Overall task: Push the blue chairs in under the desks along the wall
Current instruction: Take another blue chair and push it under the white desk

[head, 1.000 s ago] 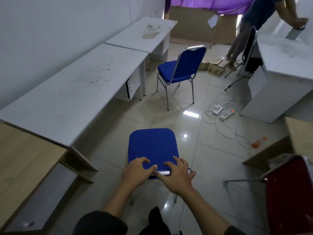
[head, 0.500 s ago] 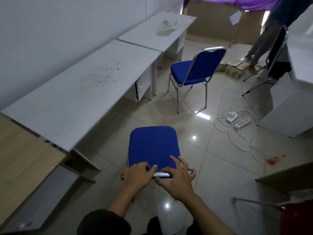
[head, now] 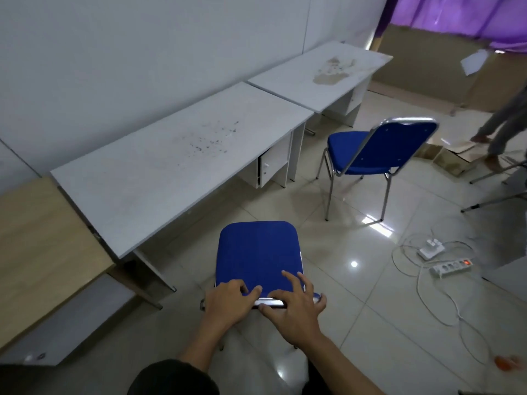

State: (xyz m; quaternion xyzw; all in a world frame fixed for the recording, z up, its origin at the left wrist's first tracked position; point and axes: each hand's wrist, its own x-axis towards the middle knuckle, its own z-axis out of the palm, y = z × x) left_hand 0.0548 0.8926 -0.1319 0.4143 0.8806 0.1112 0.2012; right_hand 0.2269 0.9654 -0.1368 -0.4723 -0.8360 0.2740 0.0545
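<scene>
A blue chair [head: 258,252] stands right below me, its seat pointing away, beside the front corner of the near white desk [head: 171,163]. My left hand [head: 228,303] and my right hand [head: 293,309] both grip the chrome top rail of its backrest, side by side. A second blue chair [head: 379,149] stands free on the tiles further off, its seat towards the far white desk [head: 319,72]. Both desks run along the white wall on the left.
A wooden desk [head: 37,246] sits at the near left. A power strip [head: 450,266] and white cables [head: 422,297] lie on the floor at right, with an orange stain [head: 507,362] nearby. Another person's legs [head: 502,129] are at the far right, by metal legs of furniture.
The view has swung left towards the wall desks and slid forward. The chair in my hands has moved with me, closer to the near white desk. My grip is the same.
</scene>
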